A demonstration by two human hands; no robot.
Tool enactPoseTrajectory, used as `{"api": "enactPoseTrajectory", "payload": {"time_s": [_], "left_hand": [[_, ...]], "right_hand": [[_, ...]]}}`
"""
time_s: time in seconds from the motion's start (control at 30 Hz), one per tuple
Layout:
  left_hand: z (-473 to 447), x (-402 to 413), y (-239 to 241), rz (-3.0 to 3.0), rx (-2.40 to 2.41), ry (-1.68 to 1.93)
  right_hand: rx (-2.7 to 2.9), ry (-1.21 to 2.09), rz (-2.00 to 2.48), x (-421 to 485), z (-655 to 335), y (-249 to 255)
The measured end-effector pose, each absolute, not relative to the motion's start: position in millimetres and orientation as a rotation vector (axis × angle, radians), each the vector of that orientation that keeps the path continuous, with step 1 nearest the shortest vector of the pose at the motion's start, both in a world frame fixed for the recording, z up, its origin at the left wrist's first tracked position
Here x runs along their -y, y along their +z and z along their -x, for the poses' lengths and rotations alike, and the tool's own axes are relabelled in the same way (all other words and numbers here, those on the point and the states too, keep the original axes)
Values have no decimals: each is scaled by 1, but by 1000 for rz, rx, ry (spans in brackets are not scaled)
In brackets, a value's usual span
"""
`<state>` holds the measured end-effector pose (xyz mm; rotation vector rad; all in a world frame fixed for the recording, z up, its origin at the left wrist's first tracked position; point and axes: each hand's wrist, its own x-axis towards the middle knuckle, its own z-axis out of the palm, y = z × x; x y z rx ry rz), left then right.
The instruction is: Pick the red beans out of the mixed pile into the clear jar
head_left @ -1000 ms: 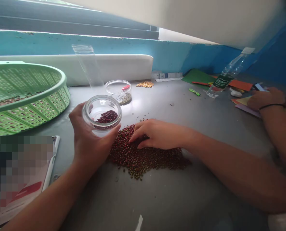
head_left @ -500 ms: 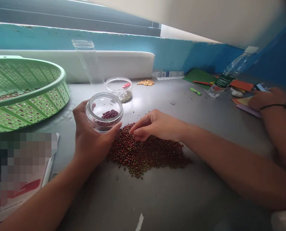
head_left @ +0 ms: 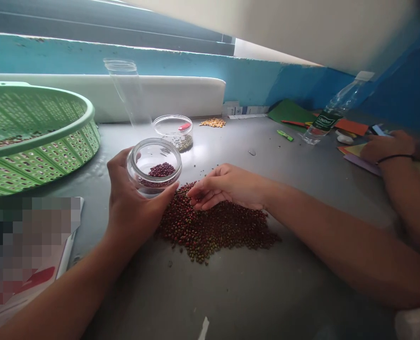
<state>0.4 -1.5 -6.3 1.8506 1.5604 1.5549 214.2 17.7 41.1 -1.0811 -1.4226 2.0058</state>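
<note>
My left hand [head_left: 134, 198] is wrapped round a clear round jar [head_left: 135, 177], tilted with its open mouth toward me. Dark red beans [head_left: 162, 170] lie inside the jar. Just right of it, a heap of mixed red and green beans [head_left: 213, 236] spreads over the grey table. My right hand [head_left: 227, 189] hovers low over the top of this heap, fingers loosely curled and tips apart. Red shows in the gap between those fingers; whether a bean is held there is too small to tell.
A green plastic basket [head_left: 54, 160] stands at left. Behind the jar are a clear container [head_left: 172, 132] of small pale green beans, a tall clear tube [head_left: 127, 89] and yellow kernels [head_left: 213, 123]. A water bottle [head_left: 325, 120] and another person's hand [head_left: 387, 146] with papers are at right.
My right hand's fingers have loosened from a pinch, with their tips further apart over the heap. The jar stays in my left hand, almost unmoved. The view has shifted slightly.
</note>
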Motion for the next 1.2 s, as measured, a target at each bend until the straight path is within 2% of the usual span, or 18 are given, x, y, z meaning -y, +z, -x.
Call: {"api": "enactPoseTrajectory", "payload": {"time_s": [0.23, 0.43, 0.53, 0.7, 0.8, 0.97, 1.2], "left_hand": [[1, 0, -9, -1862, -1565, 1548], [-2, 1, -6, -1916, -1588, 1523], [-4, 3, -2, -1973, -1630, 1508], [-3, 4, -1, -2088, -1663, 1472], [-1, 4, -3, -2238, -1572, 1444], [1, 4, -5, -2478, -1373, 1384], [1, 3, -5, -2494, -1377, 1382]], "right_hand": [[1697, 1838, 1118, -20, -223, 38], [1632, 1802, 1085, -22, -221, 31], [1652, 1541, 1091, -21, -218, 34], [1638, 896, 973, -10, -216, 51], [1763, 672, 919, -1, -216, 55], [1914, 683, 888, 3, -215, 51], [1866, 734, 954, 1, -215, 53]]}}
